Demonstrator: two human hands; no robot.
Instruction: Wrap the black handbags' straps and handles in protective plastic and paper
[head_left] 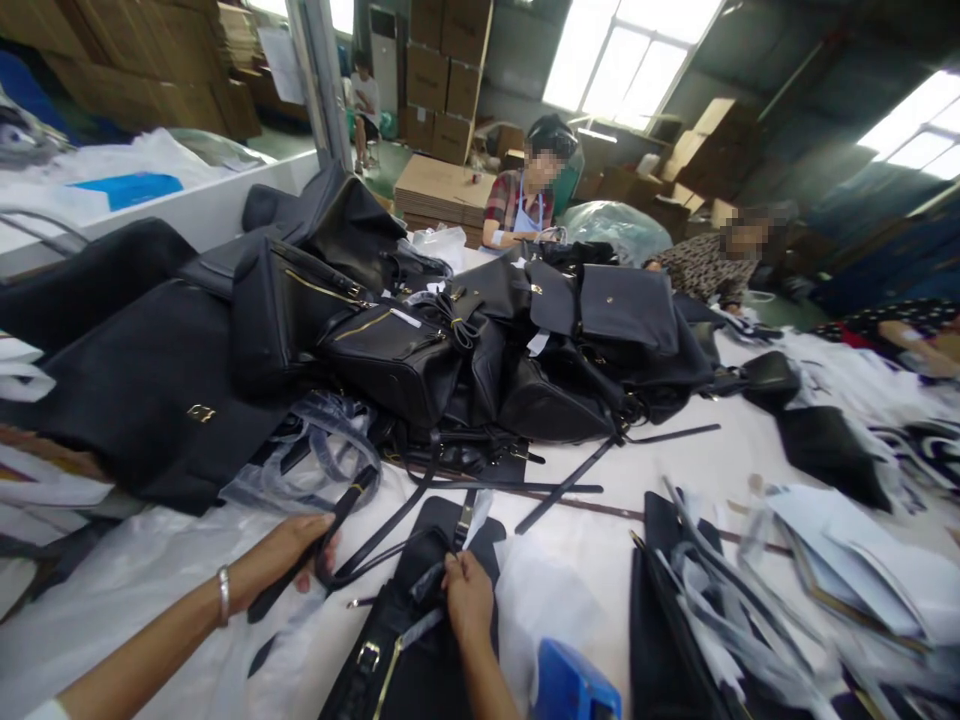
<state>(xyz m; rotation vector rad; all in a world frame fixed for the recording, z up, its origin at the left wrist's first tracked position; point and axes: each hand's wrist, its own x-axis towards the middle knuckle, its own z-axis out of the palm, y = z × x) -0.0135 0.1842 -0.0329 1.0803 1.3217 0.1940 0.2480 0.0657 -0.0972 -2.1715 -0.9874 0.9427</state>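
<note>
A black bag (409, 640) with gold zip and buckle lies on the white table right in front of me. My left hand (289, 550) is closed around one of its black straps (337, 520), thumb over the strap. My right hand (466, 600) rests on the bag's top, fingers curled and pinching a strip of clear plastic wrap (427, 585) there. A silver bracelet (223, 595) sits on my left wrist.
A big heap of black bags (450, 350) fills the middle of the table (660, 470). Loose straps (570, 480) lie before it. Paper and plastic scraps (825, 560) pile at the right. A blue object (574, 685) sits near the front edge. Two people (525, 200) work across the table.
</note>
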